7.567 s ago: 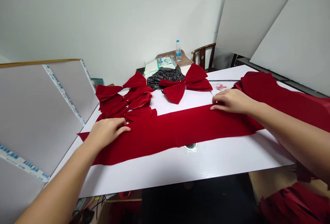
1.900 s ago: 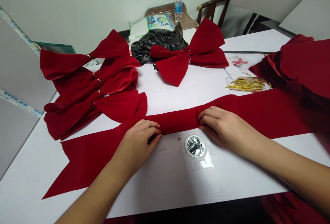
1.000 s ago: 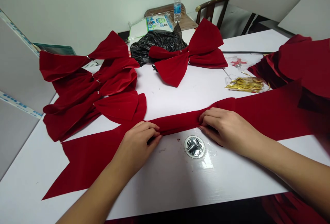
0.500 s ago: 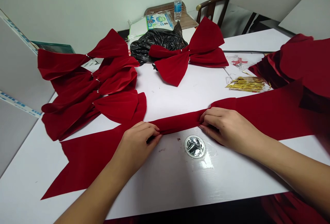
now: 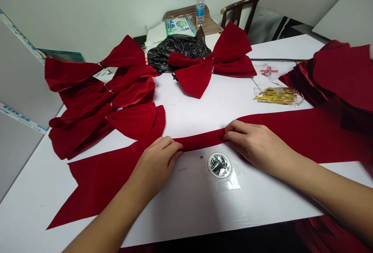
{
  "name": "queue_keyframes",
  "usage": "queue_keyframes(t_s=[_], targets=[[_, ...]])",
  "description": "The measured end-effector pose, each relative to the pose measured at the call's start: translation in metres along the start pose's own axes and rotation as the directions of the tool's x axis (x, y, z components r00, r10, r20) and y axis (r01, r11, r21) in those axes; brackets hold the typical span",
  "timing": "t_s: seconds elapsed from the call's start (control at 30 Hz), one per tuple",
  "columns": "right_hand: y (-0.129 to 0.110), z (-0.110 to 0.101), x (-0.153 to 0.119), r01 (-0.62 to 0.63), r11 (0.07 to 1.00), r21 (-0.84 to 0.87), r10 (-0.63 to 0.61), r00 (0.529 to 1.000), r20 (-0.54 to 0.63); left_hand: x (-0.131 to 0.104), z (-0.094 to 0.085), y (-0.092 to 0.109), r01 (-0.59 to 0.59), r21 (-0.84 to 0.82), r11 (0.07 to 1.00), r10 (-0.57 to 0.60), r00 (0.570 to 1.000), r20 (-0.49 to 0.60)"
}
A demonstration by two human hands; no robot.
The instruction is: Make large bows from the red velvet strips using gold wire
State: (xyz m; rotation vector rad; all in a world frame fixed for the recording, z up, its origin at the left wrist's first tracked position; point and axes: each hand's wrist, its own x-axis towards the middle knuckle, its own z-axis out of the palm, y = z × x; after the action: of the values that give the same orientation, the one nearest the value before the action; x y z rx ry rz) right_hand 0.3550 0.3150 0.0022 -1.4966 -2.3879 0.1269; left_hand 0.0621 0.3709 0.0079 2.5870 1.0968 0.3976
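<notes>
A wide red velvet ribbon lies across the white table, its left end cut to a V notch. Its middle stretch is gathered into a narrow folded band between my hands. My left hand pinches the left end of that band, fingers closed over it. At the band's other end my right hand grips the cloth with closed fingertips. Beyond the right hand the ribbon spreads out flat again toward the right edge. My palms hide part of the folds.
Tied red bows are piled at the left, more bows lie near a black plastic bag. Gold twist ties sit right of centre, beside stacked red fabric. A water bottle stands behind. A round inset marks the tabletop.
The band between my hands has become narrower and smoother. The ribbon's right part lies flatter and a little lower. Both hands stay nearly in place.
</notes>
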Motion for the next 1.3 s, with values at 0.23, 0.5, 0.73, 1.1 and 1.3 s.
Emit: queue_keyframes(t_s=[0.23, 0.5, 0.73, 1.1, 1.3], targets=[[0.0007, 0.0015, 0.0026, 0.078, 0.997, 0.002, -0.078, 0.996, -0.036, 0.0009, 0.0024, -0.0013, -0.092, -0.018, 0.996, 0.090, 0.992, -0.087], [0.0004, 0.0041, 0.0007, 0.021, 1.000, 0.022, -0.019, 0.996, -0.088, -0.0006, 0.0034, -0.0027, -0.054, -0.014, 0.998, 0.053, 0.993, -0.105], [0.0015, 0.0039, 0.0009, 0.006, 1.000, 0.024, -0.004, 0.997, -0.072, 0.0008, 0.0002, 0.0001, -0.018, -0.033, 0.999, 0.014, 0.994, -0.110], [0.0048, 0.0063, 0.0008, -0.022, 0.997, 0.072, 0.027, 0.997, -0.076, 0.0038, -0.0022, 0.0014, 0.173, -0.154, 0.973, -0.192, 0.973, -0.124], [0.0088, 0.0076, -0.0013, -0.035, 0.994, 0.101, 0.044, 0.994, -0.097, 0.0012, 0.0014, -0.0031, 0.102, -0.202, 0.974, -0.145, 0.967, -0.212]])
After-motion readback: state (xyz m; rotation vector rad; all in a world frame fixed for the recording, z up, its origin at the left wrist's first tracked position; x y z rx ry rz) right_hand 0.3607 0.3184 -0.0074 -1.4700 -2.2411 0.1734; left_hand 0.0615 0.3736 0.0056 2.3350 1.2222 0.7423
